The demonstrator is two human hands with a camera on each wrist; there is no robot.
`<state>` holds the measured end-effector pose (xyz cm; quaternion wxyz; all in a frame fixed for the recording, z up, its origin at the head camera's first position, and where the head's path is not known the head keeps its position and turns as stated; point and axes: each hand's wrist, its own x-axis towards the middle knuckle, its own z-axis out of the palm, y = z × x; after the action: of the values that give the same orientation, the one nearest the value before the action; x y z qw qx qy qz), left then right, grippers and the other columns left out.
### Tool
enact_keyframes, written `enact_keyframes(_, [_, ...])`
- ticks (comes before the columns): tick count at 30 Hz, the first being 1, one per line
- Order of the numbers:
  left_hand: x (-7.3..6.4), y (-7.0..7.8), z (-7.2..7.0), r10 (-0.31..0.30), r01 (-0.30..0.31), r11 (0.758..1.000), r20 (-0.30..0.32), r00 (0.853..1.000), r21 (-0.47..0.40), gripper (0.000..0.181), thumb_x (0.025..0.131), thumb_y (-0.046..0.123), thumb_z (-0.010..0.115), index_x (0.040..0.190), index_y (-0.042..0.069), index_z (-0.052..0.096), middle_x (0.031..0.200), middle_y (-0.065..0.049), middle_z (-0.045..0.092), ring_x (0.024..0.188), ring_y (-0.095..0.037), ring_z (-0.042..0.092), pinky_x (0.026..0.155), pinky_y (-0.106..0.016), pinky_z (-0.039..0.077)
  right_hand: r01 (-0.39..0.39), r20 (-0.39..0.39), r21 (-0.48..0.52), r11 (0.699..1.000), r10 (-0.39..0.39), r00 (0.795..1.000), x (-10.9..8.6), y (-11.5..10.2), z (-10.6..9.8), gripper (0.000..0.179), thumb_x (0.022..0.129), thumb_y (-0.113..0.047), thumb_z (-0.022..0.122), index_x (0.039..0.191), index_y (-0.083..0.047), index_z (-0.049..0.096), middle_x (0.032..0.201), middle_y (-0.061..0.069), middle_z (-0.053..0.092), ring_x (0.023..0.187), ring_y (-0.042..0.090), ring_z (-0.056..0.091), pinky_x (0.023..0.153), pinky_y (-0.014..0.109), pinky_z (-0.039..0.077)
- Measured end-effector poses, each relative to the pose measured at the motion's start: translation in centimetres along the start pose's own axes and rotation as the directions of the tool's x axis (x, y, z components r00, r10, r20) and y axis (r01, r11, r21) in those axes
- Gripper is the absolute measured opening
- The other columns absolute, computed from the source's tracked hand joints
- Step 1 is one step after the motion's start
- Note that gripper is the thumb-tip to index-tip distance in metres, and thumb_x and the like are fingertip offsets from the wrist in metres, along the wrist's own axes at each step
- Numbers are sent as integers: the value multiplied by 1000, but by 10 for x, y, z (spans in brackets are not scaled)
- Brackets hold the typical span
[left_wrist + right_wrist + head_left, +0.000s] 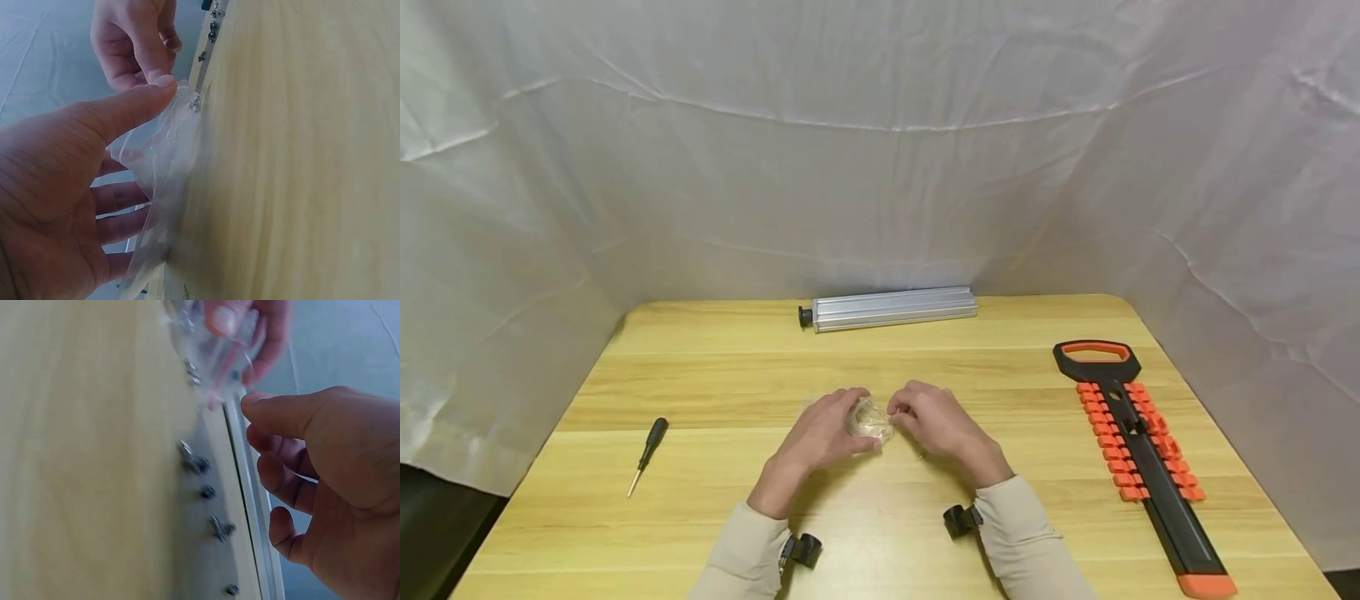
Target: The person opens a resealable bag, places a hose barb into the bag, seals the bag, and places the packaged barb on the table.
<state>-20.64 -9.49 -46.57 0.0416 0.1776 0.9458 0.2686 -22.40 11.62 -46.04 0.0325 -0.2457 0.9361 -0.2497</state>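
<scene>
Head: clear bag (868,422) over worktop (880,550), between both hands; left grip (822,429) holds it. Left wrist: thumb before plastic, fingers behind, presumably steadying it. Right wrist: right grip (340,447) curled beside bag, pinching or not, cannot tell; metal screws (200,464) near, probably for easy reach.

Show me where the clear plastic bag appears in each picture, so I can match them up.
Head: the clear plastic bag is in the lower middle.
Left wrist: the bag is left of centre, stretching down to the bottom edge.
Right wrist: the bag is at the top middle, partly blurred.
Shared landmark: the left hand, which holds the bag in all three.
</scene>
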Motion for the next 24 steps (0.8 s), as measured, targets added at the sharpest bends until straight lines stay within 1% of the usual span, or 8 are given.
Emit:
enact_keyframes(4, [1,0,0,4,-4,1000,-3,1000,-4,75,74,47,81,136,18,51,121,-5,63,103,-22,61,87,-42,51,-27,-18,21,999,28,999,-1,7,-7,9,91,-16,66,100,-17,71,89,-9,61,81,6,58,77,28,51])
enact_keyframes(7, [1,0,0,2,-2,1000,-4,1000,-2,76,73,46,81,136,17,51,120,-5,64,102,-22,61,87,-42,51,-60,-26,33,998,61,998,-3,13,-12,10,91,-15,67,100,-17,71,89,-9,62,82,7,59,76,26,52])
enact_keyframes(10, [1,0,0,-3,3,1000,-3,1000,-5,76,73,46,82,136,18,51,120,-5,64,102,-22,61,88,-42,51,-89,-30,46,995,91,995,-5,17,-16,12,90,-14,68,101,-16,71,90,-8,63,83,8,60,77,28,52])
enact_keyframes(18, [1,-1,2,-8,8,1000,0,1000,4,77,73,49,81,137,19,51,123,-5,63,105,-22,61,89,-42,51,-122,-16,44,992,123,992,-8,29,-21,14,91,-16,67,104,-16,71,93,-7,63,87,10,61,82,31,53])
enact_keyframes(22, [0,-1,1,-23,23,1000,5,1000,-5,76,73,49,81,137,20,51,122,-4,63,104,-22,61,89,-42,50,-152,-9,49,987,153,988,-10,37,-24,14,91,-16,67,104,-16,71,94,-7,64,88,11,61,82,32,52])
enact_keyframes(24, [0,0,0,-19,19,1000,3,1000,-5,75,73,48,81,136,19,51,121,-4,64,103,-22,61,88,-42,51,-161,-10,46,986,162,987,-11,41,-25,13,90,-15,68,103,-16,71,93,-6,64,88,11,61,82,33,52])
